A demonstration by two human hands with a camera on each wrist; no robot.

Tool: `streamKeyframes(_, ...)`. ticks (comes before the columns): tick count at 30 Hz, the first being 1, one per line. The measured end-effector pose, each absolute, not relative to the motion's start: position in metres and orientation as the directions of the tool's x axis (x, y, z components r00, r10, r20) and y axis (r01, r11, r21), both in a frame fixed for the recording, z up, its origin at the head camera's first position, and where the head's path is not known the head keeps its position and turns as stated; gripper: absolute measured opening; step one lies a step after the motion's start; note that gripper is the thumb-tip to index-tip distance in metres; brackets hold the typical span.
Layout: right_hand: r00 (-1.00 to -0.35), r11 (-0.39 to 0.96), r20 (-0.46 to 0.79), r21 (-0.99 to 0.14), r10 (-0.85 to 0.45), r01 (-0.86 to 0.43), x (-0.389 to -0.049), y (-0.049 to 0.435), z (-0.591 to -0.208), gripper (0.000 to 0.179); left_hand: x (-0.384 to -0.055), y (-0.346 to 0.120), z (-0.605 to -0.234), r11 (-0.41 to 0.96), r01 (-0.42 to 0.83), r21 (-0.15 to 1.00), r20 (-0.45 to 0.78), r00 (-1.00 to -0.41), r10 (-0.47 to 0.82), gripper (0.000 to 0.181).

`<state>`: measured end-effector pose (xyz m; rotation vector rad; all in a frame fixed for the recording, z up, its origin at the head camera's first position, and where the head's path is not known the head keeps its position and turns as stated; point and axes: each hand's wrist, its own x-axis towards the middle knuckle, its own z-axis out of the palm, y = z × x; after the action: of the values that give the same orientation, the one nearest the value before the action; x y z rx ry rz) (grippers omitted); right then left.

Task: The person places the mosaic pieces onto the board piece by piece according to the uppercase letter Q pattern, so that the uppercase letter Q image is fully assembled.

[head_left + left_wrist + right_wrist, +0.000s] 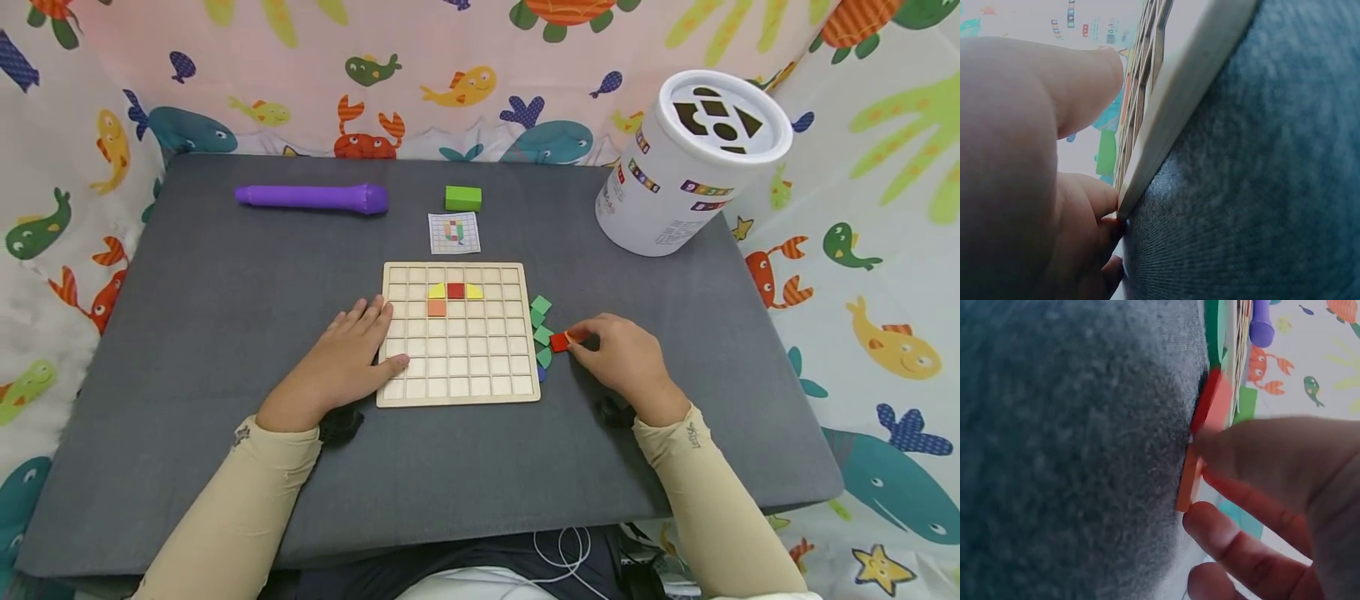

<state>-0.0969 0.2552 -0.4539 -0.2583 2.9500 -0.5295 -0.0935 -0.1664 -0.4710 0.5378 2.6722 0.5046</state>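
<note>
My left hand [336, 367] lies along the left side of a wooden grid board [457, 404], fingers stretched out at its edge and the thumb over the frame. Set in the board are two yellow pieces [474, 291], a red square tile [455, 290] and an orange tile [437, 307]. Right of the board, my right hand [622, 354] pinches an orange tile [1188, 478] between thumb and fingers, low over the cloth. A loose red tile [558, 342] lies right at its fingertips. Several green pieces [541, 305] and a partly hidden blue piece [542, 373] line the board's right edge.
Behind the board lie a small pattern card [454, 233], a green block [462, 198] and a purple marker-like stick [311, 198]. A white bucket [660, 204] with shaped holes in its lid [765, 125] stands at the back right of the grey table [225, 275].
</note>
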Motion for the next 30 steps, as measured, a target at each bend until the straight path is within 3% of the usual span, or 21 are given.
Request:
streamKeyframes(11,-0.985,0.948,-0.123,-0.309,-0.124,-0.081,-0.099,0.247,-0.451,0.019,-0.093,-0.165,-0.474,0.862,0.308,0.403,-0.289,-0.851,0.439,0.092)
streamKeyframes(16,-0.992,0.959,-0.054,-0.267,-0.110,-0.092,-0.104,0.231,-0.447,0.015,-0.092,-0.167,-0.474,0.864,0.302,0.403,-0.293,-0.852,0.434,0.092)
streamKeyframes(23,-0.940,0.913,0.110,-0.226,-0.322,-0.339,-0.111,0.168,-0.436,0.008,-0.097,-0.171,-0.471,0.861,0.307,0.406,-0.282,-0.854,0.437,0.093)
streamKeyframes(30,-0.833,0.807,0.102,-0.209,-0.544,-0.553,-0.123,0.101,-0.439,0.007,-0.095,-0.174,-0.469,0.858,0.297,0.419,-0.277,-0.858,0.432,0.092)
